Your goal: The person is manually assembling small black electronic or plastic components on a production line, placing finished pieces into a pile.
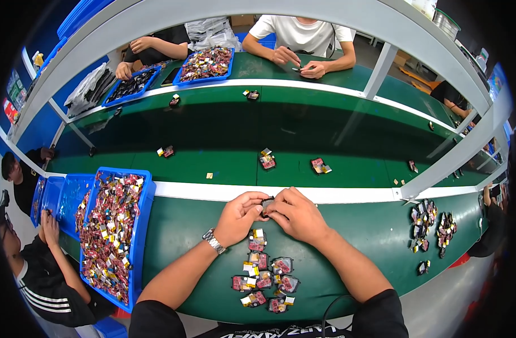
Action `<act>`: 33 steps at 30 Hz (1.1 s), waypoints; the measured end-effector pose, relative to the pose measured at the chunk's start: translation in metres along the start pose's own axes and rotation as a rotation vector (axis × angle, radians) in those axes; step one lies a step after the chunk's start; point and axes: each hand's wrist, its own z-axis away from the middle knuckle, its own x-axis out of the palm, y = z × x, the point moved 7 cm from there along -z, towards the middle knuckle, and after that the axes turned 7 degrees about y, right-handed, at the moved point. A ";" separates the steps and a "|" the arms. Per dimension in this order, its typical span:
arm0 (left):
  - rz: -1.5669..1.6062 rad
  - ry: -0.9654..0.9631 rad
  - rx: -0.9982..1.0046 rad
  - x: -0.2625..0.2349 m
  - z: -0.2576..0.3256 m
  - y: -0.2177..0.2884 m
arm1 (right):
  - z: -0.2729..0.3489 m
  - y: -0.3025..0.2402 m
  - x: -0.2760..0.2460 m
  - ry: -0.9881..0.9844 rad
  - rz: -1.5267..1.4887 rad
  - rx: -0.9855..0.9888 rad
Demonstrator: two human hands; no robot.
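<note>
My left hand (241, 217), with a metal-band watch on its wrist, is closed on the left side of a small black plastic casing (266, 206). From the other side my right hand (294, 214) pinches the same casing, and its fingers hide most of it. Just below the hands, on the green bench (201, 281), lies a small electronic assembly (257, 240) with a red circuit board and a white-and-yellow battery. Several similar assemblies (263, 278) sit in a loose group nearer to me.
A blue tray (140, 248) heaped with assemblies stands at my left. More assemblies (421, 222) lie at the right. Beyond a white rail (348, 195), several assemblies (321, 166) are spread over a green belt (235, 169). A grey frame (461, 163) arches overhead. Other people work opposite and at both sides.
</note>
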 end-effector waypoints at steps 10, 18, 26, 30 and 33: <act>-0.018 -0.097 0.100 0.000 0.000 0.009 | 0.000 0.005 -0.007 0.172 -0.118 0.171; 0.071 -0.115 -0.023 -0.001 0.001 0.002 | 0.001 -0.005 -0.009 0.113 -0.149 0.077; 0.070 -0.089 -0.035 0.001 0.002 0.007 | 0.007 0.001 -0.003 0.195 -0.107 0.130; 0.091 -0.050 -0.057 -0.005 0.001 0.002 | 0.008 0.000 -0.001 0.228 -0.180 0.127; 0.101 -0.053 -0.044 -0.008 0.000 -0.002 | 0.008 0.001 -0.001 0.226 -0.210 0.163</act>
